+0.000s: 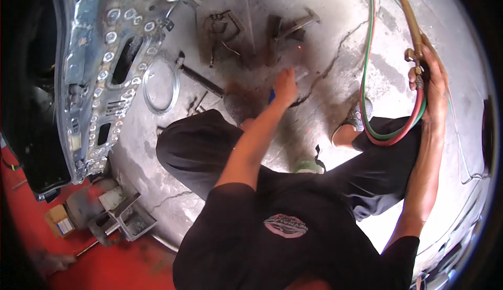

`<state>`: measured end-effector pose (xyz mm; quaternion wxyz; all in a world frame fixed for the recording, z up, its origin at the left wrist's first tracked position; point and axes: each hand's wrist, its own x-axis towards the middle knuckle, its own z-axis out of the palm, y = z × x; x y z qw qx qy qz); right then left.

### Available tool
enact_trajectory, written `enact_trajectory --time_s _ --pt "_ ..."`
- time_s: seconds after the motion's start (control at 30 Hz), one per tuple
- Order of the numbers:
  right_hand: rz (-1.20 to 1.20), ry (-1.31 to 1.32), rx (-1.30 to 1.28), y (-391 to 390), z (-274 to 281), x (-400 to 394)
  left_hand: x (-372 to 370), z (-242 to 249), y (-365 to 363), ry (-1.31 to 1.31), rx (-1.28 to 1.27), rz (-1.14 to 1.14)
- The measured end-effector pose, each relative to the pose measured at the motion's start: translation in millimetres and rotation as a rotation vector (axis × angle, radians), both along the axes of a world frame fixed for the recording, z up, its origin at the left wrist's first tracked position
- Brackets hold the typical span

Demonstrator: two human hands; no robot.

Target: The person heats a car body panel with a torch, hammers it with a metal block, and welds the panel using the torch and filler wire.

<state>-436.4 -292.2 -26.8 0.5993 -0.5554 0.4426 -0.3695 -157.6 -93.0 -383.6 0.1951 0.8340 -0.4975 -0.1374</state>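
My left hand [285, 86] is closed over the concrete floor between the feet. A small pale piece [301, 74] shows at its fingers and a bit of blue [272, 97] beside the palm; blur hides what the item is. On the far right, my right hand [435, 77] is wrapped round a brass gas torch [412, 25] near its valve knobs. A red and green hose pair [365, 75] loops down from the torch by the right knee and back up. A tiny red glow [299, 47] shows just beyond my left hand.
Bent metal pieces [222, 30] and a hammer-like tool [298, 25] lie ahead. A bar [201, 80] and a wire coil [160, 86] lie left. A large welded metal panel [107, 59] stands far left, above a grey metal bracket [133, 219] and small box [60, 221].
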Motion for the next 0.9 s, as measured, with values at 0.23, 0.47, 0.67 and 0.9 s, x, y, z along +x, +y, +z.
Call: enact_trajectory --time_s 0.23,0.47,0.67,0.9 --pt "-0.004 0.097 -0.028 -14.5 -3.9 -12.6 -11.3 -12.0 1.1 0.007 -0.181 -0.148" --pt "0.009 0.124 0.018 -13.8 -0.4 -3.5 118.1 -21.1 -38.6 0.221 -0.069 0.310" --pt "-0.048 0.142 -0.015 -9.7 7.5 21.8 127.6 -53.8 -55.8 0.099 0.020 0.296" --pt "-0.025 0.097 0.022 -0.9 24.1 36.7 152.5 -46.9 -14.7 0.103 0.037 0.255"
